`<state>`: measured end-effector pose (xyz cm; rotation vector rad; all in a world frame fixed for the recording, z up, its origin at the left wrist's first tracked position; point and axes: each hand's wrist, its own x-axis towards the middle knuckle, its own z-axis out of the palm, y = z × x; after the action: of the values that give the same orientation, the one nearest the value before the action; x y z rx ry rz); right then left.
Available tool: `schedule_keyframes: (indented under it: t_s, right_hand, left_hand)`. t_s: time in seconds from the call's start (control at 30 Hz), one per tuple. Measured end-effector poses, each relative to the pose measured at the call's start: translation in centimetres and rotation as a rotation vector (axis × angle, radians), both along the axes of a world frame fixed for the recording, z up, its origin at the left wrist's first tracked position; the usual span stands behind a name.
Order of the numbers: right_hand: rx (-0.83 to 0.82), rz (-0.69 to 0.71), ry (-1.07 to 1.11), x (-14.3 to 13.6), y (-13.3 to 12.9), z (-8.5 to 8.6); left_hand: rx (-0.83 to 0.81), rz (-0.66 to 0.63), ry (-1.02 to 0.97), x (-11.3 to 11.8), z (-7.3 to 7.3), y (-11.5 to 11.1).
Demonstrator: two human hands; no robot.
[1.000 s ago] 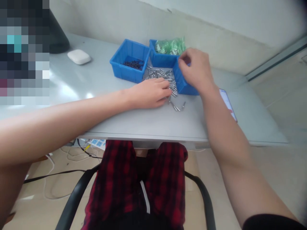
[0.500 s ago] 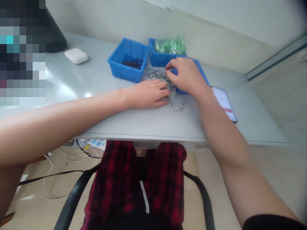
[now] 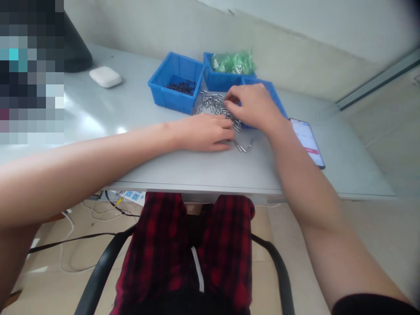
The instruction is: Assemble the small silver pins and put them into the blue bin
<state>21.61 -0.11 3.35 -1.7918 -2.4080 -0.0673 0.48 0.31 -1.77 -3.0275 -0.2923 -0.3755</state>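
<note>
Silver pins [image 3: 212, 103] lie by a blue bin [image 3: 170, 99] of dark screws [image 3: 182, 88]; fingers' [image 3: 233, 93] grip unclear.

On the table [image 3: 203, 173] I see three bins: the left bin [image 3: 169, 100] contains screws [image 3: 181, 87], the rear bin [image 3: 223, 82] contains a bag [image 3: 234, 62], and the right bin [image 3: 277, 99] is partly hidden behind the right hand [image 3: 254, 105]. Between the left and right bins lies the pile of pins [image 3: 212, 102]. Before this pile rests the left hand [image 3: 203, 132], with some loose pins [image 3: 241, 148] to its right. The phone [image 3: 308, 141] lies to the right of the right bin.
</note>
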Motion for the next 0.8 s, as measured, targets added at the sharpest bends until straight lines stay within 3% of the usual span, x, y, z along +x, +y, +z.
schedule_keyframes:
  t_s: [0.4, 0.63, 0.8]
  right_hand:
    - [0.015, 0.016, -0.004, 0.24, 0.15, -0.31]
    - [-0.009, -0.002, 0.118, 0.22, -0.50, 0.11]
    - [-0.018, -0.014, 0.092, 0.05, -0.58, 0.14]
  left_hand:
    - [0.118, 0.050, 0.014, 0.11, 0.17, 0.20]
    - [0.061, 0.111, -0.118, 0.00, -0.15, 0.31]
    - [0.055, 0.145, -0.134, -0.11, -0.15, 0.27]
